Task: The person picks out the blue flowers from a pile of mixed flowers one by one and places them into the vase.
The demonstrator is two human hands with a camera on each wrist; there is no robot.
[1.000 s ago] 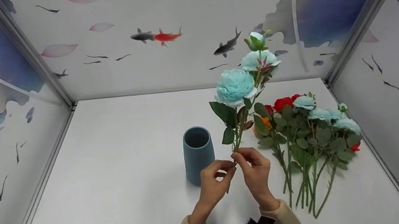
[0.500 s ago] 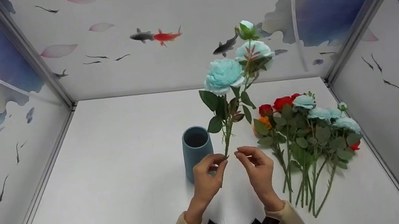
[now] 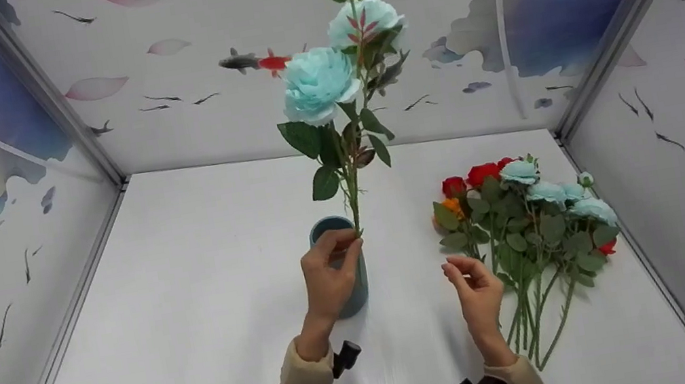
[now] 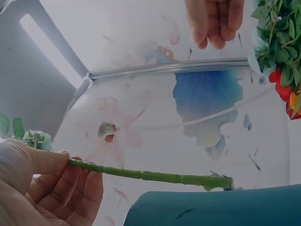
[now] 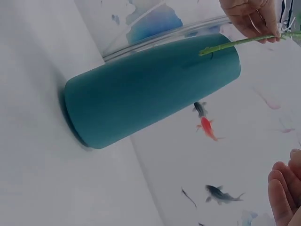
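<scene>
While I watched from afar, I had the left hand pinching the green stem of a pale-blue peony spray between thumb and fingers, its blooms held high. The stem's cut end lay outside the teal vase, alongside the wall; I couldn't tell whether they touched. The vase stood upright on the white surface. My right hand held nothing, its fingers loosely curved, near a pile of red, orange and pale-blue flowers lying to the right.
</scene>
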